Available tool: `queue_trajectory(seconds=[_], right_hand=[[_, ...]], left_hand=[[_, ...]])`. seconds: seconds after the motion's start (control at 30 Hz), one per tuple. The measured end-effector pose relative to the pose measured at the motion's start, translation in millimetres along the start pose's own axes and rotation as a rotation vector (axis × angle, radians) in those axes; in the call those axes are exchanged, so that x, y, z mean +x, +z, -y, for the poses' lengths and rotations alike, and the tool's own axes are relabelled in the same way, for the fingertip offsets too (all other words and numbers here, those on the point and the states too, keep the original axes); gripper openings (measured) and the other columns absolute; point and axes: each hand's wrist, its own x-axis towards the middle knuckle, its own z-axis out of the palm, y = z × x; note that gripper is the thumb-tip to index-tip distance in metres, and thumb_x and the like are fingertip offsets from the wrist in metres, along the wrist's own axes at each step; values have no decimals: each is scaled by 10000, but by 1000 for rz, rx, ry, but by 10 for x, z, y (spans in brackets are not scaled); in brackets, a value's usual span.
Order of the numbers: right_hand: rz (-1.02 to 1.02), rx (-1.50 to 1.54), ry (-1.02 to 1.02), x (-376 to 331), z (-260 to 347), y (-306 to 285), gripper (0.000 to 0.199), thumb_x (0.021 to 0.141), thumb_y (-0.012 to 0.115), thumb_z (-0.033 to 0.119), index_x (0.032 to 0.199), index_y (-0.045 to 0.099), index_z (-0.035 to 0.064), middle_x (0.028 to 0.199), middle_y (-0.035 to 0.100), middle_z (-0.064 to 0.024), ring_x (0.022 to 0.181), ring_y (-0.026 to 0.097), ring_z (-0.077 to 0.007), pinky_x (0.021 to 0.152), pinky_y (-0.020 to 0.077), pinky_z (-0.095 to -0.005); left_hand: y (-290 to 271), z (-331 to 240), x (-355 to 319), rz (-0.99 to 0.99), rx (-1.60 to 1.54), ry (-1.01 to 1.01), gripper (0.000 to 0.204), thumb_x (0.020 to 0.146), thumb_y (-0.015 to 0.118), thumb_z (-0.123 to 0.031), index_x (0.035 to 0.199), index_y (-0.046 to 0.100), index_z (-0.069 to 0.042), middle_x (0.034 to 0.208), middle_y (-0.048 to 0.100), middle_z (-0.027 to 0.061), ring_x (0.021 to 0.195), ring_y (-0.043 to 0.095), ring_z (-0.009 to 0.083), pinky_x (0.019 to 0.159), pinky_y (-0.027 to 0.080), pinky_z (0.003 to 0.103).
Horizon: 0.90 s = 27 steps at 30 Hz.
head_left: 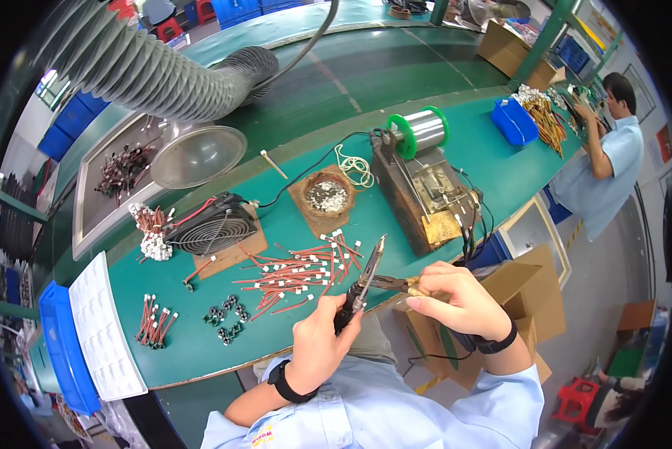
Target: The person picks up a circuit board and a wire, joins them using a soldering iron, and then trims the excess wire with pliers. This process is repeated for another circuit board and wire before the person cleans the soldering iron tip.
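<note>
My left hand (319, 337) is closed around the black handle of a soldering iron (366, 281), whose metal tip points up and away from me. In my right hand (459, 299) are pliers (388, 283), their jaws meeting the iron's metal shaft; whether they grip it I cannot tell. Both tools are above the near edge of the green table. Just beyond lies a loose pile of red-brown wires with white connectors (295, 273). Small black parts (227, 318) sit left of the pile, and a bundle of finished-looking wire pieces (154, 325) is farther left.
A solder spool (420, 131) tops a stand at the right. Behind the wires are a round pot (327, 196) and a small fan (214, 233). A duct hood (201, 156) hangs at the left. Cardboard boxes (534, 288) stand by my right arm; a co-worker (609, 150) is at far right.
</note>
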Motion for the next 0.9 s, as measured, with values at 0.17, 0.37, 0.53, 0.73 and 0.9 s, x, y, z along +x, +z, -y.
queue_trajectory(seconds=[0.17,0.37,0.53,0.73,0.9], right_hand=[[171,351,37,202,-168,-13,275,842,639,133,648,485,12,681,470,-58,685,442,-173,632,364,-316],[157,572,50,346,-449,228,294,863,619,130,643,472,2,682,465,-52,707,441,-151,644,356,-300],[47,260,-28,286,-168,121,299,874,625,173,660,501,4,676,474,-35,694,449,-139,637,359,-297],[171,126,37,345,-13,-12,300,884,624,199,675,524,8,671,479,-23,675,468,-127,640,372,-288],[193,479,122,399,-313,153,324,887,608,167,638,475,8,657,457,-28,704,436,-124,649,354,-295]], left_hand=[[-201,173,106,250,-983,-337,193,868,603,-11,1031,501,8,996,647,120,871,664,224,788,525,288],[-412,176,220,433,-1441,-570,149,879,567,42,1013,502,29,1030,598,132,958,633,197,841,514,309],[-311,107,135,176,-1050,-334,160,866,575,58,1002,495,33,997,599,116,954,635,193,832,519,316],[-230,38,99,95,-457,-283,168,870,573,49,1020,499,29,971,604,104,954,642,210,834,521,315],[-379,186,245,451,-1456,-529,193,890,562,18,1075,505,24,950,614,100,939,647,217,824,532,323]])
